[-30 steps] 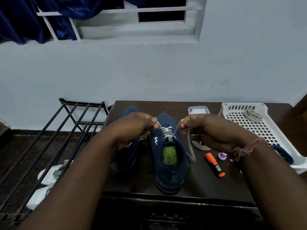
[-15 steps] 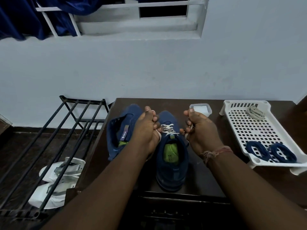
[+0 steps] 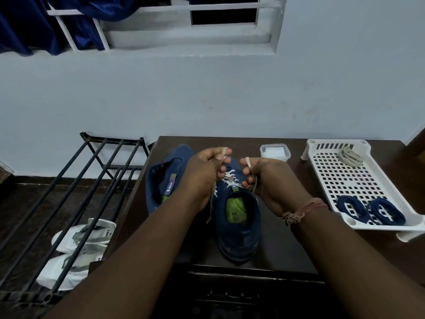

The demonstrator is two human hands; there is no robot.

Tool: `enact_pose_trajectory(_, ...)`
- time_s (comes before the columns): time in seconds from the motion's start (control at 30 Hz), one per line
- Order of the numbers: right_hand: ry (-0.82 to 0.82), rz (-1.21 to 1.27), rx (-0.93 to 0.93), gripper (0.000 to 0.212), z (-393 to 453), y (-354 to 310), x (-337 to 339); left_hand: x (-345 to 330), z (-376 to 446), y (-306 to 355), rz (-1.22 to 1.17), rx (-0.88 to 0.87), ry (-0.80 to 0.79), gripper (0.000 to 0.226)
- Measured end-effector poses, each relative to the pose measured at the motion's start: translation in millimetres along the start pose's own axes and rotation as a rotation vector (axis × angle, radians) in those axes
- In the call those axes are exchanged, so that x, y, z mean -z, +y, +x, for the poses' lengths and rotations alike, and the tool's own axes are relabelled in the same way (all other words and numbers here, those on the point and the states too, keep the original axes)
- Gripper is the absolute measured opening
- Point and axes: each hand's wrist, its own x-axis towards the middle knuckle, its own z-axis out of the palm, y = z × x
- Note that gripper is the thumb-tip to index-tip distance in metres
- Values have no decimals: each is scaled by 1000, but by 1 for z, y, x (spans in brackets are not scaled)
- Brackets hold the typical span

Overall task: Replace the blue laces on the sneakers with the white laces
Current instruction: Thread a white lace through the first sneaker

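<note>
- A dark desk (image 3: 287, 245) is standing against a pale wall, carrying two blue sneakers, a tray and a small tub.
- A black rack (image 3: 69, 203) is standing left of the desk, with white shoes (image 3: 76, 249) lying under its bars.
- A white tray (image 3: 391, 224) is sitting at the desk's right end — two coiled blue laces (image 3: 370, 209) are lying at its near end, a pale coiled lace (image 3: 349, 156) at its far end.
- The right sneaker (image 3: 239, 226) is standing upright mid-desk, white lace (image 3: 231, 180) crossing its upper eyelets.
- The left sneaker (image 3: 165, 178) is leaning beside it, with no lace showing.
- The left hand (image 3: 204, 176) is pinching one lace end, which is running over its forefinger and trailing down past the wrist.
- The right hand (image 3: 266, 178) is pinching the other end, looped over its forefinger — a thread band (image 3: 303, 209) is circling the wrist.
- A clear tub (image 3: 274, 153) is sitting at the desk's far edge.
</note>
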Motion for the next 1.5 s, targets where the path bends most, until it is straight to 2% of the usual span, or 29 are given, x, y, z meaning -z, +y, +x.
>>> enact_pose_trajectory(0.13,-14,-8,15,21,-7,1,-1,-7,-9,2,55,-39,-136,17)
enact_pose_trajectory(0.23,28,-62,39,15,-7,3,-1,-5,-10,3,293,-156,-96,12)
enact_pose_trajectory(0.3,52,-108,71,15,-8,2,-1,-3,-10,7,482,-192,-88,22)
enact_pose_trajectory(0.33,60,-117,83,18,-9,2,-2,-2,-11,9,500,-168,-97,29)
enact_pose_trajectory(0.43,40,-195,129,18,-11,3,-4,4,-9,14,431,-62,-174,37)
enact_pose_trajectory(0.53,-24,-338,139,11,-11,4,-2,9,-9,18,461,17,-246,47)
enact_pose_trajectory(0.6,-110,-401,127,13,-12,2,0,11,-8,17,434,50,-253,41)
enact_pose_trajectory(0.7,-191,-447,122,14,-14,-2,2,10,-9,12,393,57,-216,16)
enact_pose_trajectory(0.87,-196,-340,86,12,-15,-1,3,5,-13,8,115,193,-129,19)
enact_pose_trajectory(0.93,-179,-281,60,13,-15,-1,2,4,-14,5,77,203,-106,20)
enact_pose_trajectory(1.03,-70,-197,-8,13,-14,-4,-1,2,-16,2,91,148,-89,15)
enact_pose_trajectory(1.07,-20,-203,1,13,-14,-4,-2,2,-15,1,154,103,-88,14)
enact_pose_trajectory(1.2,129,-340,144,13,-10,3,-2,2,-14,10,660,-114,-104,15)
enact_pose_trajectory(1.37,158,-361,190,5,-7,8,-3,0,-19,12,819,-210,-15,12)
enact_pose_trajectory(1.5,186,-855,359,18,-12,3,-2,-10,-25,3,870,-296,72,11)
